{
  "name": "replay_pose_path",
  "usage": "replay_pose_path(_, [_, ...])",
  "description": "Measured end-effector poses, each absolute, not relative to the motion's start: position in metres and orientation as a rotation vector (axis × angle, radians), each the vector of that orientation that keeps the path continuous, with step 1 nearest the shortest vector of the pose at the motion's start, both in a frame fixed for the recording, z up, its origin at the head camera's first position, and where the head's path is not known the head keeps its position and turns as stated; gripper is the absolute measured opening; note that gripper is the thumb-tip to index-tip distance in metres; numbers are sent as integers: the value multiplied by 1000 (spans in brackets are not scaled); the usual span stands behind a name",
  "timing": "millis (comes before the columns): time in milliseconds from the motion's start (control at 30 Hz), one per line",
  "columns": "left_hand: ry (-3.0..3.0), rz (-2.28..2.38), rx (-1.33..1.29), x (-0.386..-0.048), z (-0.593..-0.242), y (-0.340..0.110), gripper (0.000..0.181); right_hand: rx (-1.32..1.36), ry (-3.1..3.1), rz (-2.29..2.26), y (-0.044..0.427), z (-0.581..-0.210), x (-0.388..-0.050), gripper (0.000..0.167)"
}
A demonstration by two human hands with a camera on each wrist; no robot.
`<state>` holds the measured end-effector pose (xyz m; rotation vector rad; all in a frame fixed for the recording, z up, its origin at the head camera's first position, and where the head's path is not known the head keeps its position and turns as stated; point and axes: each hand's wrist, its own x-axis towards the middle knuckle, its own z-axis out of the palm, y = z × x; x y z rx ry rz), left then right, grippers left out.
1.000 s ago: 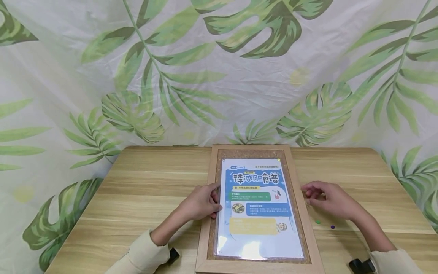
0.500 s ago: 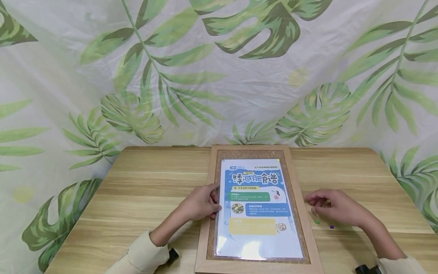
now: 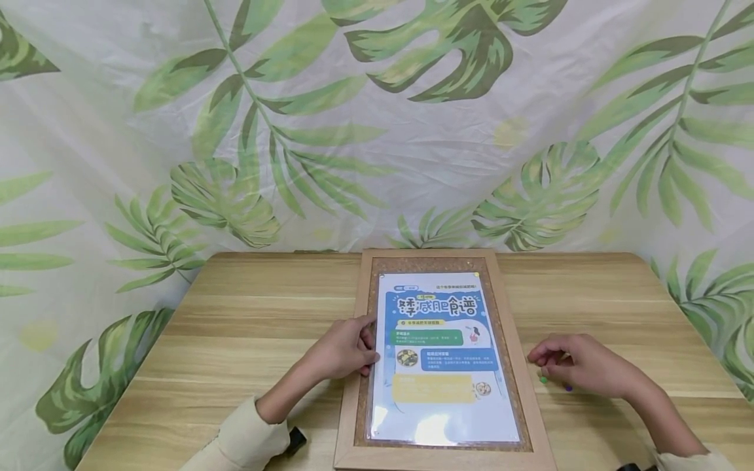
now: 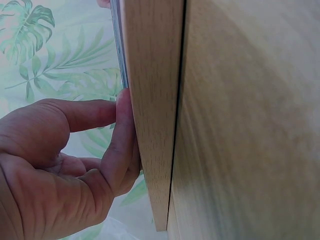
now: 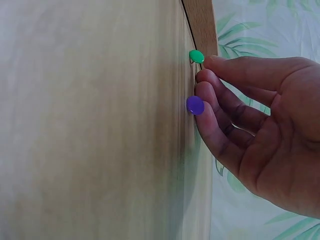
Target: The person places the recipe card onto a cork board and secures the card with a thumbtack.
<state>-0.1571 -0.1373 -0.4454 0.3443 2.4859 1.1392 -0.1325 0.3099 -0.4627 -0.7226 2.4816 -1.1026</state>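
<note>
Nearest: pale left sleeve (image 3: pixel 235 435), black wrist strap (image 3: pixel 296 440) beside the left forearm, right sleeve (image 3: pixel 692 461) cut off at the near right. Cork board (image 3: pixel 438 459), wood-rimmed, lies lengthwise mid worktop (image 3: pixel 259 288), top end reaching the worktop's far edge. Printed sheet (image 3: pixel 444 418) lies flat on it, inside the rim; glare whites out its near end.

Purple pin (image 5: pixel 195 105) and green pin (image 5: pixel 197 56) on the worktop off the board's right side, purple nearer the worktop's front right, green nearer the board.

Right hand (image 3: pixel 589 366) beside them, fingers loosely bent, gripping neither; thumb tip close to the green pin, contact can't be told. Both pins sit in front of the fingertips in the right wrist view.

Left hand (image 3: pixel 341 348) rests on the board's left rim, fingers bent at the sheet's left edge, covering a bit of it; can't tell if it pinches. Rim blocks most of the sheet in the left wrist view.

Yellow pin (image 3: pixel 476 275) at the sheet's far right corner. Behind the worktop, leaf-print curtain (image 3: pixel 377 163).
</note>
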Motion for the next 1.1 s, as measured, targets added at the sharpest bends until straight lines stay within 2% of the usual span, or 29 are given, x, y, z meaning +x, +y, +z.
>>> replay_pose_path(400, [2488, 1134, 351, -159, -444, -137, 78, -869, 2580, -1034, 309, -463, -126, 17])
replay_pose_path(1100, [2489, 1145, 366, -158, -446, -138, 76, -780, 2632, -963, 301, -465, -120, 21])
